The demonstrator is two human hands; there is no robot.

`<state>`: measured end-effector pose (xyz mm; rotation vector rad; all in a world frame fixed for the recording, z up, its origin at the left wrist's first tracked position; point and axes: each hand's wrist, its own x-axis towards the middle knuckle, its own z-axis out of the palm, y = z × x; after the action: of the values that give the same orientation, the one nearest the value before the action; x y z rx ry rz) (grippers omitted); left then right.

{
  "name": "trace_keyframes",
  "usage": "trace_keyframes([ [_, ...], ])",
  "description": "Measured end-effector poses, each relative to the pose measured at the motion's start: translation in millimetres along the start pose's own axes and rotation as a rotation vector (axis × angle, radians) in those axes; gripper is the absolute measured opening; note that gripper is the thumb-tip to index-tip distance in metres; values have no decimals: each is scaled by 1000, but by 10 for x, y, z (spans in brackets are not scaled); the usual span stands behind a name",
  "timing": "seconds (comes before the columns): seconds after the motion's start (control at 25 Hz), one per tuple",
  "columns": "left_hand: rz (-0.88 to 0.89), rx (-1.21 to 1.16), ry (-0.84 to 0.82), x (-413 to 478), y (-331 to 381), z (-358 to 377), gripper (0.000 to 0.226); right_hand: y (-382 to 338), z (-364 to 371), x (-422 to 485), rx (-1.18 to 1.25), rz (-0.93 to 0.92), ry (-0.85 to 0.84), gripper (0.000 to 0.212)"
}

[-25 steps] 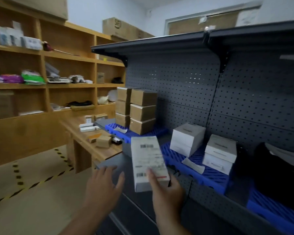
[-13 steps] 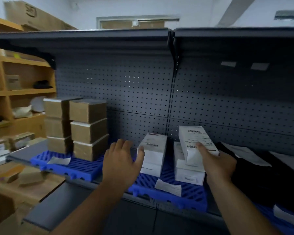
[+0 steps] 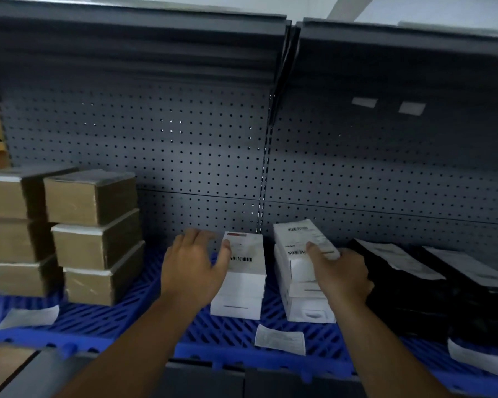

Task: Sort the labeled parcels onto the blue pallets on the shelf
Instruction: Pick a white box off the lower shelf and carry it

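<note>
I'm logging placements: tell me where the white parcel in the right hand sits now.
Centre-right of the head view: the white parcel rests atop the right white stack on the blue pallet, under the right hand, beside the black parcels.

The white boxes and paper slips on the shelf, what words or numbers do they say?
None can be read.
Left white box: barcode, red strip, print blurred.
White box in the right hand: barcodes, text too small.
Paper slips on the blue pallet: print too blurred.
Black parcels' labels: blurred.

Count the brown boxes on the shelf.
6: a front stack of three and a stack of three behind, at the left edge. More may sit out of frame.
</note>
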<state>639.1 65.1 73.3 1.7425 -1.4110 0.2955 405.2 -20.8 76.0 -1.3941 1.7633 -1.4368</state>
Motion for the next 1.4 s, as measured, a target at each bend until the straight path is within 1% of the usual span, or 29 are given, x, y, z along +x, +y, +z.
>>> trace_keyframes([
  [0.04,8,-2,-5,23,-31,4,43,28,12,-7,-80,22,4,37],
  [0.12,27,-25,1,58,-105,4,41,65,38,-20,-99,40,18,37],
  [0.2,33,-57,10,92,-168,11,37,83,74,-14,-76,48,38,39],
  [0.32,14,-79,-4,129,-250,35,38,111,115,-13,-13,61,50,43],
  [0.4,5,-85,-24,131,-272,62,39,116,104,-6,66,56,51,41],
  [0.6,20,-93,-56,94,-308,132,37,122,83,-54,117,45,86,32],
  [0.72,21,-115,-45,94,-353,152,35,164,126,-48,146,39,105,30],
  [0.96,36,-128,-37,145,-289,107,36,149,178,-46,20,72,211,46],
  [1.12,52,-130,-56,119,-250,85,37,140,168,-91,58,49,237,43],
  [1.24,78,-130,-60,76,-241,38,33,134,169,-140,86,34,228,42],
  [1.32,115,-111,-65,29,-249,11,31,139,159,-169,118,18,215,37],
  [1.4,121,-105,-60,17,-303,-30,34,130,172,-201,162,26,199,35],
])
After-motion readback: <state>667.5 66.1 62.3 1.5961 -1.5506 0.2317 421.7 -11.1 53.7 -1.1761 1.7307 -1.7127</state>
